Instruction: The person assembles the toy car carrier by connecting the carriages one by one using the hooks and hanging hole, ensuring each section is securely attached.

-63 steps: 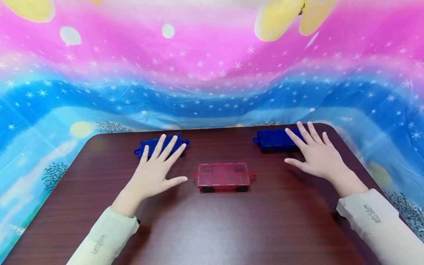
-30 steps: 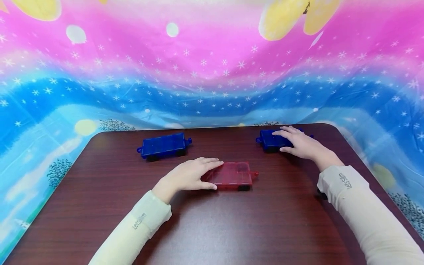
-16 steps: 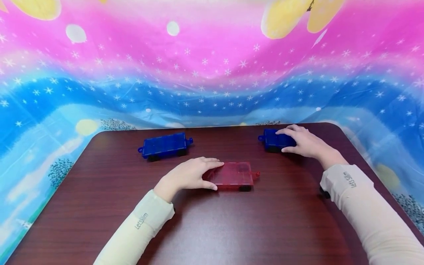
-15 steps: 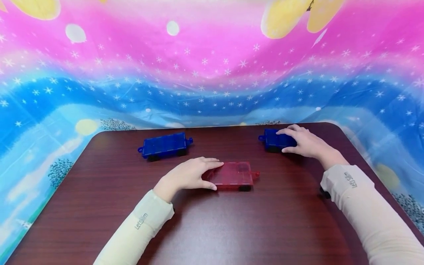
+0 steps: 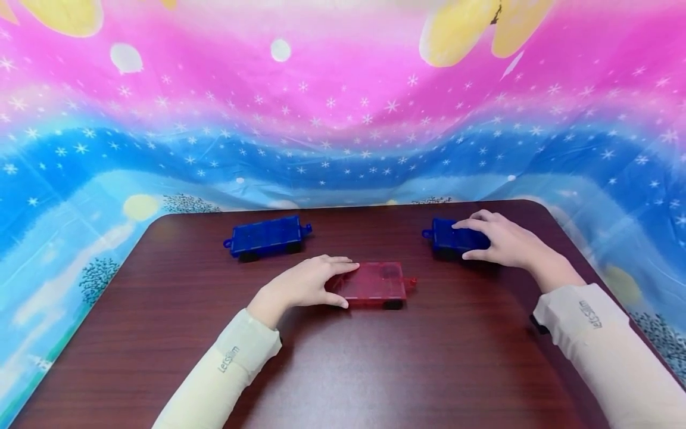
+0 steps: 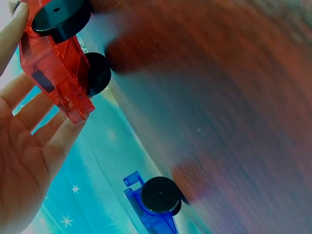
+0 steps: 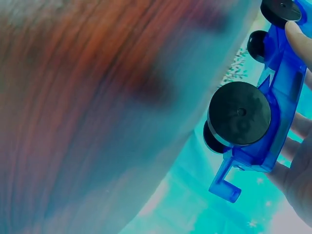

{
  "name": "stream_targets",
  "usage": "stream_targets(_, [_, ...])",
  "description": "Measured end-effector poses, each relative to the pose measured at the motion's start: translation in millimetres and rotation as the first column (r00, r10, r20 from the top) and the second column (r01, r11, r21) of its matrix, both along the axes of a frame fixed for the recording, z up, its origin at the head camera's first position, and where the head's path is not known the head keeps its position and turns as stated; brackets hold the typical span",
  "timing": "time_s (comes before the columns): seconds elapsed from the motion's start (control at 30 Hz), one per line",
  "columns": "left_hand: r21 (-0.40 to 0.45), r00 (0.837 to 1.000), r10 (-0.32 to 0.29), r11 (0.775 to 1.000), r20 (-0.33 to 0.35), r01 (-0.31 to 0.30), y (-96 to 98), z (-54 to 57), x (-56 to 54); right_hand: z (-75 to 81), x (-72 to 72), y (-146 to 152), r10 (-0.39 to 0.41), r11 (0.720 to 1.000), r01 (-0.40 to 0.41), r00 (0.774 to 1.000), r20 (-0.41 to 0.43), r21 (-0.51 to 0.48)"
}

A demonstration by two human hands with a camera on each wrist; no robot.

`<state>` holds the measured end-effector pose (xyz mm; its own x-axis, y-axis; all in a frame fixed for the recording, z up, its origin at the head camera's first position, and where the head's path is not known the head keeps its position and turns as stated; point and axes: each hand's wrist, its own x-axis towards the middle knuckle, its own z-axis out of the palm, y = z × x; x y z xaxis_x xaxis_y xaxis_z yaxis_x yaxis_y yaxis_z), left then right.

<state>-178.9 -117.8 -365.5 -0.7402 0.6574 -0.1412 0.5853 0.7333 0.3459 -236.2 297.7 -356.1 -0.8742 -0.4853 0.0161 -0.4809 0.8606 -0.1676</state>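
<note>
A see-through red toy wagon [image 5: 377, 280] with black wheels stands mid-table. My left hand [image 5: 300, 283] grips its left end, thumb on the near side and fingers on the far side; that hook is hidden. In the left wrist view the red wagon [image 6: 58, 73] sits between thumb and fingers. At the back right, my right hand [image 5: 506, 241] holds a blue toy wagon [image 5: 455, 238] by its right part, covering that end. The right wrist view has the blue wagon [image 7: 287, 87] between thumb and fingers; whether its wheels touch the table I cannot tell.
A second blue wagon [image 5: 265, 235] stands untouched at the back left, with a coupling at each end. The dark wooden table [image 5: 364, 369] has rounded far corners. A pink and blue printed cloth [image 5: 332, 161] hangs directly behind its far edge.
Both hands were spread above the table; the left has come onto the red wagon, the right onto the right-hand blue one. In the last half second that blue wagon has shifted slightly nearer and rightward.
</note>
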Motion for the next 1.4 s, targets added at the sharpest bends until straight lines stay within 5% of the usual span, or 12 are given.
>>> stream_targets(0.57, [0.009, 1.0, -0.004, 1.0, -0.011, 0.004, 1.8, -2.3, -0.4, 29.3, 48.2, -15, 0.125, 0.991, -0.116, 0.978, -0.168, 0.065])
stream_targets(0.93, [0.013, 1.0, -0.001, 1.0, -0.008, 0.001, 1.1, -1.6, -1.6, 25.1, 71.3, -20, 0.161, 0.986, -0.149, 0.968, -0.194, 0.072])
stream_targets(1.4, [0.009, 1.0, 0.011, 1.0, 0.006, -0.012, 2.1, -1.5, 0.7, 11.1, 81.0, -26, 0.175, 0.984, -0.168, 0.969, -0.171, 0.056])
